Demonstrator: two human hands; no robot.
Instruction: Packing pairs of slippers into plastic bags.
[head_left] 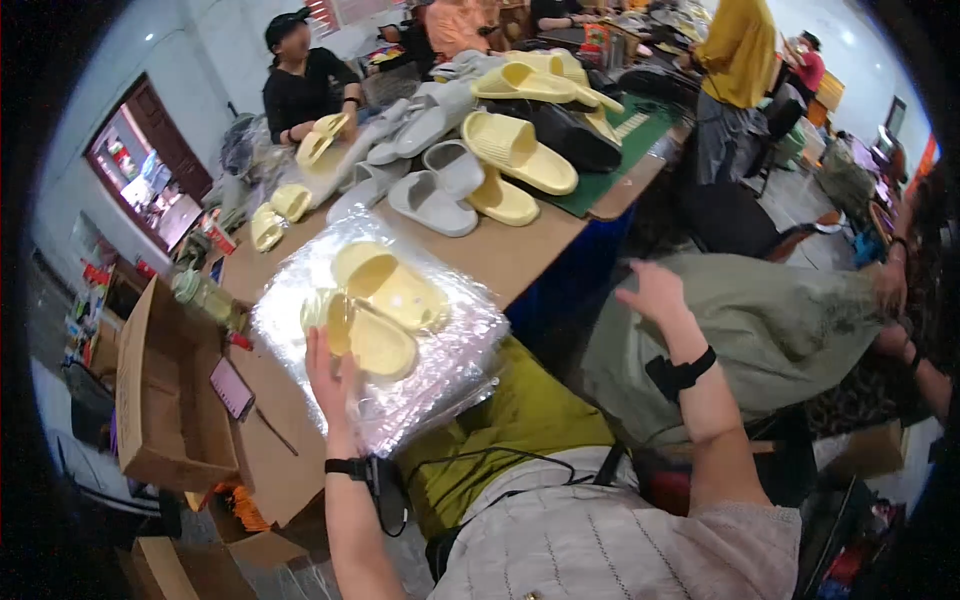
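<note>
A pair of pale yellow slide sandals (pixel 385 338) lies on a stack of clear, shiny plastic bags (pixel 455 375) in front of me. My left hand (pixel 330 378) is open, its fingers stretched out at the near left edge of the pair. It seems to rest on the bags beside the nearer sandal; contact with the sandal I cannot tell. Off to the right, my right hand (pixel 658 294) is raised and holds nothing, fingers apart. Close to it is a large grey-green sack (pixel 740 335), which another person's hands (pixel 893 315) touch at the far right.
Grey slides (pixel 432 203) and yellow slides (pixel 520 150) are heaped across the table (pixel 535 262). An open cardboard box (pixel 175 400), a phone (pixel 232 388) and a jar (pixel 200 295) stand at left. A co-worker (pixel 310 80) in black sits behind the heap, handling a yellow slide.
</note>
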